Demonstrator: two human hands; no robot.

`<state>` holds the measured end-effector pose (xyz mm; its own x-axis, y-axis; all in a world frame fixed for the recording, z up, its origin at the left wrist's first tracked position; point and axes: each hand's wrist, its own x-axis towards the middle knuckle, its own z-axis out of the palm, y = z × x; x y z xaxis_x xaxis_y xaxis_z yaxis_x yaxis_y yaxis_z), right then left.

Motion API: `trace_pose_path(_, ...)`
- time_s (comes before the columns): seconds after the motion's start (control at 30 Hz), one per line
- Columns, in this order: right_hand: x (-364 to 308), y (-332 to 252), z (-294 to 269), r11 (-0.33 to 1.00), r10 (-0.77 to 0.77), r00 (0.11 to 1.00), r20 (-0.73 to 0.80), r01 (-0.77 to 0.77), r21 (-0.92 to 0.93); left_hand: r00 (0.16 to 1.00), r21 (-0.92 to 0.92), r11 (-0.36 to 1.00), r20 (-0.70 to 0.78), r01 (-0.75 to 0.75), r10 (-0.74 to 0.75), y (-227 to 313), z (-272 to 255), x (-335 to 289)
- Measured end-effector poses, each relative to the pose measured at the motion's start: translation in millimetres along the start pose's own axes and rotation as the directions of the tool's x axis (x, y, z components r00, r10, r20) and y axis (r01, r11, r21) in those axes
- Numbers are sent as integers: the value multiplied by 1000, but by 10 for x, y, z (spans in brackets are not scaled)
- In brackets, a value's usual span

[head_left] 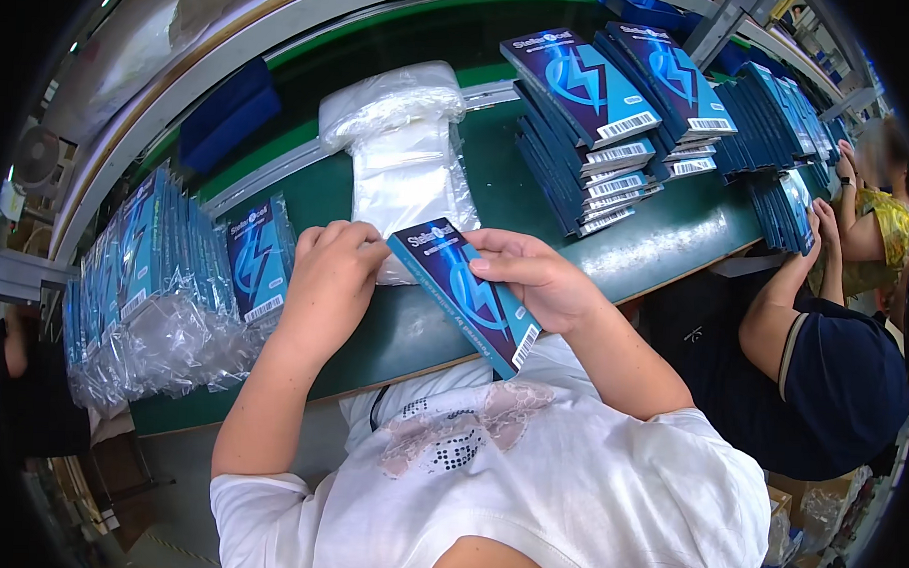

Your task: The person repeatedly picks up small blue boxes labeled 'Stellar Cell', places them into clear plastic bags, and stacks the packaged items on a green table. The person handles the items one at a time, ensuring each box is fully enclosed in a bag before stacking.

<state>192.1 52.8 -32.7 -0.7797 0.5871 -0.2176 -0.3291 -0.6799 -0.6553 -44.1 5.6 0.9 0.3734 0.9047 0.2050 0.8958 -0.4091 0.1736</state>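
My right hand (540, 282) grips a flat blue box (466, 302) by its right side, thumb on the printed front. The box is tilted, with its upper left corner close to my left hand (337, 272). The curled fingers of my left hand pinch the edge of a clear plastic bag (390, 272), partly hidden behind the hand and the box. A stack of clear plastic bags (403, 172) lies just beyond on the green table, its far end folded into a thick roll.
Bagged blue boxes (141, 243) stand in a row at the left, one bagged box (258, 262) beside them. Unbagged boxes (586, 88) rise in tall stacks at the back right. A blue bin (228, 114) sits behind. Co-workers (822, 367) work along the right side of the green table (676, 247).
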Motion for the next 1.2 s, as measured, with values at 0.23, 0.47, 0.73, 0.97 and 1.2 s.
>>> trace_pose_path(0.23, -4, 90, 60, 994, 20, 999, 46, -24, 109, 972, -355, 930, -171, 91, -161, 80, 60, 65)
trace_pose_path(0.47, 222, 100, 135, 989, 11, 998, 59, -20, 145, 948, -502, 858, -211, 105, -240, -27, 55, 85)
trace_pose_path(0.73, 96, 54, 47, 999, -21, 998, -54, 19, -26, 809, -915, 311, 26, 256, -588, 13, 220, 2)
trace_pose_path(0.97, 141, -13, -55, 985, -25, 1000, 11, 27, -171, 912, -816, 509, 51, 273, -407, -80, 122, 60)
trace_pose_path(1.2, 226, 80, -96, 998, -38, 996, 82, 43, -49, 895, -807, 519, 26, 282, -446, -139, 101, 23)
